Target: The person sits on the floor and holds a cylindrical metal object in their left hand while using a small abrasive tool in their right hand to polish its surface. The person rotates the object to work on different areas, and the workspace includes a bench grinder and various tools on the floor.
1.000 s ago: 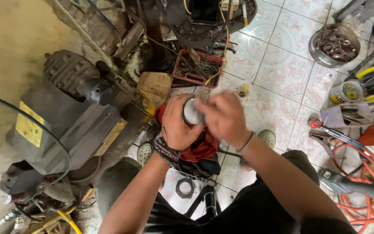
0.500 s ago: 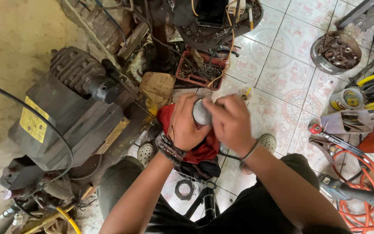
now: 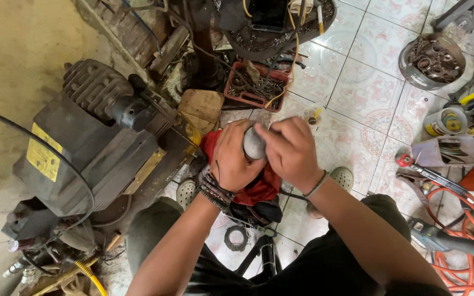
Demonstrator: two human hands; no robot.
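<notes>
At the left edge of the head view, a bare wall gives way to a dark grey compressor (image 3: 91, 148) with a finned cylinder head and a yellow label, standing close against the work area and leaving little room on that side. Just right of it lies a worn wooden block (image 3: 201, 108), and beyond that a red tray (image 3: 256, 87) of loose metal parts. At centre, above the tiled floor (image 3: 357, 93), the left hand (image 3: 230, 159) is closed around a red cloth (image 3: 259, 189) and the lower part of a grey rounded metal part (image 3: 253, 143); the right hand (image 3: 292, 153) is closed on the same part from the other side, fingers curled over its top. The part appears smooth and dull grey; only a small oval of its surface shows between the hands, so its full shape cannot be told. Open tile lies to the upper right of the hands. Farther right stand a round bowl (image 3: 432, 60) of rusty rings, a tape roll (image 3: 445, 121), and, at the right edge, a coiled orange hose (image 3: 467, 235).
</notes>
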